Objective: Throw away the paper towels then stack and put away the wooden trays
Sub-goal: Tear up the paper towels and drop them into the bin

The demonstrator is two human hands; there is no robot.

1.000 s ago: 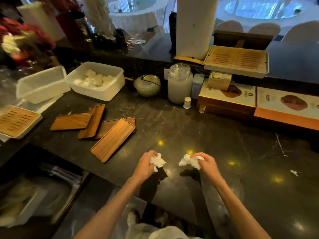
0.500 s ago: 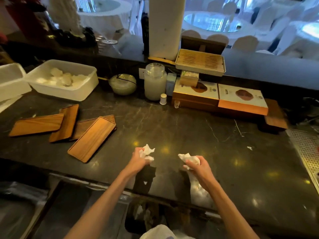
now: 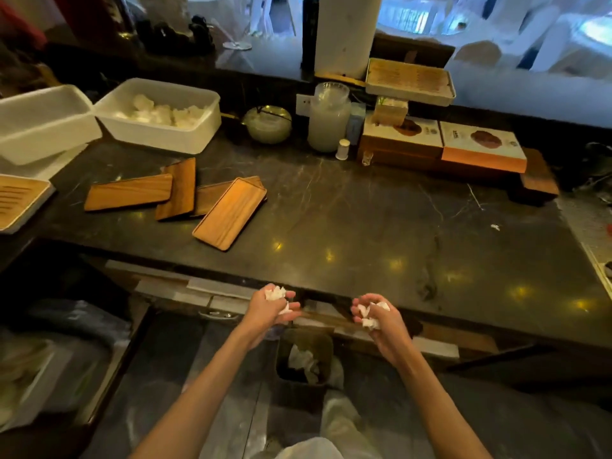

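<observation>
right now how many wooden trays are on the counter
4. One lies flat at far left, one stands lengthwise beside it, one is mostly covered, and the nearest rests on that one. All overlap, so another could hide beneath.

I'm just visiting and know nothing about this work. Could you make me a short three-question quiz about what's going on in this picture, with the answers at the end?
1. True or false: both hands hold crumpled paper.
2. How many wooden trays lie on the counter? A) two B) four C) six
3. Fill in: the small dark bin on the floor sits ____ the two hands.

Key
1. True. The left hand and the right hand each have a grip on a paper towel wad.
2. B. Four wooden trays lie loosely overlapped on the counter, not yet stacked.
3. Below and between. The bin already holds some white paper.
</observation>
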